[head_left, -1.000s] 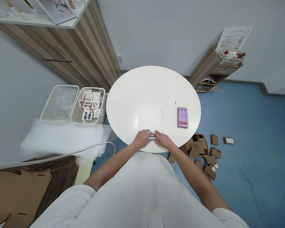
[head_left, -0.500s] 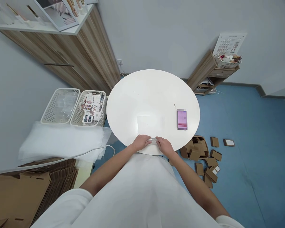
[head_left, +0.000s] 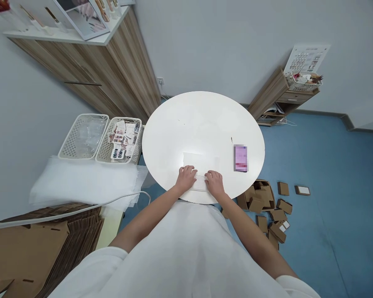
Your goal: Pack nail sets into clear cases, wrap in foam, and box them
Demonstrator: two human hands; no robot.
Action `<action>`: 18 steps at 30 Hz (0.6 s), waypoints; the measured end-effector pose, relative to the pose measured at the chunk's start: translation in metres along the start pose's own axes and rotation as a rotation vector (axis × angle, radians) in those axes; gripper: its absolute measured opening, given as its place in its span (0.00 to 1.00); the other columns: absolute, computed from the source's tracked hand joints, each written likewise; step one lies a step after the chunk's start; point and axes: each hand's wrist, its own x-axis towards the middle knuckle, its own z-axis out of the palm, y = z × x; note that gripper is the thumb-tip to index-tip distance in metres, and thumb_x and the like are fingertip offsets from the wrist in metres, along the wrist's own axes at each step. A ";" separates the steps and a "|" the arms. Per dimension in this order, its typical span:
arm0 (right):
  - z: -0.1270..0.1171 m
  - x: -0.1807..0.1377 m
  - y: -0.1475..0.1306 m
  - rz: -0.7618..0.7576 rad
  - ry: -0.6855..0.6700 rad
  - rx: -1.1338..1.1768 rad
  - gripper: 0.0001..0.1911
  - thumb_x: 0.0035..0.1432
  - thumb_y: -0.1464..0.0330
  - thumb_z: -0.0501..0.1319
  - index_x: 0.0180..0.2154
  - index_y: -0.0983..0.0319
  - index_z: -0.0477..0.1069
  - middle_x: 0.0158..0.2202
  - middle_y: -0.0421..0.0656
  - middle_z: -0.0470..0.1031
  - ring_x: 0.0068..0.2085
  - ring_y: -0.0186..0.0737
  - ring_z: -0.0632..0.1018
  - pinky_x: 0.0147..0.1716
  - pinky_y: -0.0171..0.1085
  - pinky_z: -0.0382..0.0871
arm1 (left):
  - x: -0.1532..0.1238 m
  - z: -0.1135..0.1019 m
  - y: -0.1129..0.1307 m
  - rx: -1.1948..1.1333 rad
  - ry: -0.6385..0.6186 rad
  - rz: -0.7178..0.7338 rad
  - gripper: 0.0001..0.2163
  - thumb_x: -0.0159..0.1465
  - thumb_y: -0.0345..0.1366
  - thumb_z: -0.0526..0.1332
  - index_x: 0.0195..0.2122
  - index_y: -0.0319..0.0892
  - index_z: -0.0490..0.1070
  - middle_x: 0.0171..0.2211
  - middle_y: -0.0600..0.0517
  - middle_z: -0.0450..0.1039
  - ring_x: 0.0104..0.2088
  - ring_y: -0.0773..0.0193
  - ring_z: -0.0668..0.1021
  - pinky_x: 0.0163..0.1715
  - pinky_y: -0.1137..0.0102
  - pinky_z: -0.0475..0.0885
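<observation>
A thin, translucent white packing sheet [head_left: 192, 159] lies near the front edge of the round white table [head_left: 202, 116]. Its near part is folded into a flat, oblong packet [head_left: 200, 184]; what is inside, if anything, cannot be made out. My left hand [head_left: 187, 178] grips the packet's left end, fingers curled over the far side and thumb nearer me. At the right end, my right hand [head_left: 214, 182] holds it in the same way. Both palms face down, low over the tabletop.
A phone-like item [head_left: 240, 158], its screen blurred out, lies on the table's right side. To the left stand two white baskets [head_left: 101, 155], a stack of white sheets [head_left: 83, 180] and flattened cardboard [head_left: 27, 244]. Small brown boxes [head_left: 278, 231] litter the floor at right.
Both hands have moved a little away from me, onto the sheet. The narrow clear strip between them now shows as a wider flat packet. The view has shifted slightly.
</observation>
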 end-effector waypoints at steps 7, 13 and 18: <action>0.000 -0.025 0.004 -0.221 -0.084 -0.028 0.20 0.52 0.62 0.57 0.47 0.62 0.61 0.57 0.51 0.58 0.57 0.50 0.59 0.53 0.52 0.48 | -0.022 -0.002 -0.002 0.021 -0.119 0.228 0.18 0.53 0.43 0.60 0.44 0.45 0.63 0.48 0.46 0.63 0.50 0.51 0.64 0.52 0.52 0.47; -0.002 -0.017 0.004 -0.234 -0.146 -0.032 0.21 0.49 0.64 0.59 0.45 0.64 0.61 0.54 0.55 0.61 0.51 0.49 0.66 0.51 0.47 0.53 | -0.015 -0.002 -0.003 0.026 -0.177 0.210 0.18 0.50 0.40 0.60 0.43 0.45 0.62 0.45 0.46 0.65 0.46 0.53 0.67 0.52 0.54 0.48; -0.011 -0.014 0.005 -0.193 -0.174 0.074 0.18 0.52 0.63 0.55 0.44 0.63 0.62 0.43 0.49 0.70 0.43 0.45 0.71 0.49 0.45 0.56 | -0.007 -0.010 -0.004 -0.041 -0.208 0.224 0.18 0.50 0.42 0.59 0.42 0.44 0.65 0.40 0.47 0.68 0.43 0.54 0.69 0.50 0.56 0.53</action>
